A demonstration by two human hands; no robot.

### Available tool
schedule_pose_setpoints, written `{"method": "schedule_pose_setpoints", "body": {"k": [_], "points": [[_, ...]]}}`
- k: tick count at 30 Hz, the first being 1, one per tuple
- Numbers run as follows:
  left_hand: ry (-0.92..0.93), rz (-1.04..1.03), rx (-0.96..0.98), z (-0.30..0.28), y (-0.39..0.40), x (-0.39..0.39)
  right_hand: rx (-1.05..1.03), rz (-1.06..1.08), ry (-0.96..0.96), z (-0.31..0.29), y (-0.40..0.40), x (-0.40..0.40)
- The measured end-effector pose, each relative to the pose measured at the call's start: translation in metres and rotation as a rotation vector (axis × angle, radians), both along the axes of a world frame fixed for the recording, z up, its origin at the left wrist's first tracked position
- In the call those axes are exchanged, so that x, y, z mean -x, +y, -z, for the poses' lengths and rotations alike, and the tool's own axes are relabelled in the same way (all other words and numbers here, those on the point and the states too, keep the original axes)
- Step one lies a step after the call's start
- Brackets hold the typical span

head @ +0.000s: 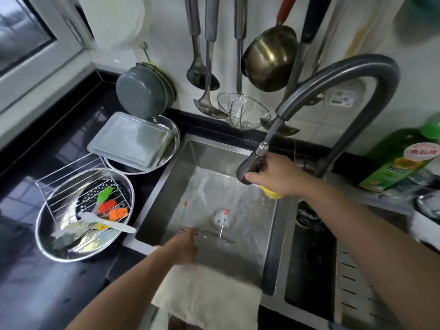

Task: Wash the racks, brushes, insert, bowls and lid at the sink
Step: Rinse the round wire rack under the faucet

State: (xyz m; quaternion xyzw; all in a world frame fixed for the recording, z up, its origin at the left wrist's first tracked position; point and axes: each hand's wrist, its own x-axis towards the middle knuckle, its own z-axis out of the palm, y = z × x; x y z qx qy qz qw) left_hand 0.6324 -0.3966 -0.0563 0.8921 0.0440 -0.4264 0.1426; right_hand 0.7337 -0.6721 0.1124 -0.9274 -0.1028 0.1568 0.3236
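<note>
My right hand [273,176] grips the pull-out faucet head [252,166] over the steel sink [166,177]. A small wire rack [223,225] with red-tipped legs lies on the sink floor. My left hand [187,244] reaches down to the rack's near edge, fingers mostly hidden. On the counter to the left, a steel bowl [47,225] holds a wire rack [71,186], a perforated insert [83,201] and silicone brushes [112,208]. Behind it, a second bowl [175,139] carries a rectangular metal lid [133,141].
A cloth [209,298] hangs over the sink's front edge. Ladles, a wire skimmer [242,110] and a brass ladle [269,58] hang on the wall behind. A grey pot [140,91] leans at the back. A green bottle [400,160] stands at the right.
</note>
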Motion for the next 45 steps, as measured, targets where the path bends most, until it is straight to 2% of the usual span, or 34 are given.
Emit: {"method": "schedule_pose_setpoints", "body": {"k": [2,6,8,10,12,14,16,18,21,25,29,35,39,42,45], "points": [[-0.07,0.069,-0.058,0.013,-0.004,0.0,-0.023,0.027,0.001,0.006,0.001,0.01],[-0.413,0.46,-0.283,0.018,-0.021,-0.017,-0.122,0.024,0.076,0.008,0.003,0.023],[-0.544,0.574,-0.249,0.015,-0.028,-0.026,-0.133,0.036,0.113,0.006,0.008,0.03],[-0.689,0.617,-0.117,0.002,-0.039,-0.033,-0.15,0.071,0.119,0.004,0.012,0.032],[-0.667,0.674,-0.029,-0.018,-0.053,-0.039,-0.151,0.101,0.114,0.001,0.019,0.03],[-0.513,0.797,-0.092,-0.028,-0.061,-0.047,-0.149,0.117,0.113,0.002,0.026,0.024],[-0.465,0.89,-0.112,-0.039,-0.064,-0.055,-0.164,0.139,0.122,0.003,0.029,0.02],[-0.44,0.884,-0.088,-0.041,-0.061,-0.062,-0.179,0.151,0.139,0.004,0.028,0.019],[-0.423,0.733,-0.04,-0.047,-0.056,-0.066,-0.17,0.139,0.152,0.002,0.027,0.019],[-0.433,0.402,0.154,-0.034,-0.047,-0.069,-0.209,0.149,0.174,-0.005,0.043,0.018],[-0.472,0.156,0.279,-0.035,-0.041,-0.067,-0.072,0.186,0.163,-0.001,0.017,0.016],[-0.326,-0.271,0.526,-0.031,-0.042,-0.072,-0.066,0.142,0.143,0.0,0.025,0.016],[-0.19,-0.673,0.747,-0.048,-0.051,-0.069,-0.047,0.154,0.15,0.005,0.018,0.012],[-0.15,-0.774,0.825,-0.055,-0.059,-0.063,-0.059,0.045,0.153,0.003,0.019,0.013],[-0.157,-0.79,0.837,-0.065,-0.061,-0.061,0.074,-0.03,0.14,-0.005,0.006,0.002]]}}
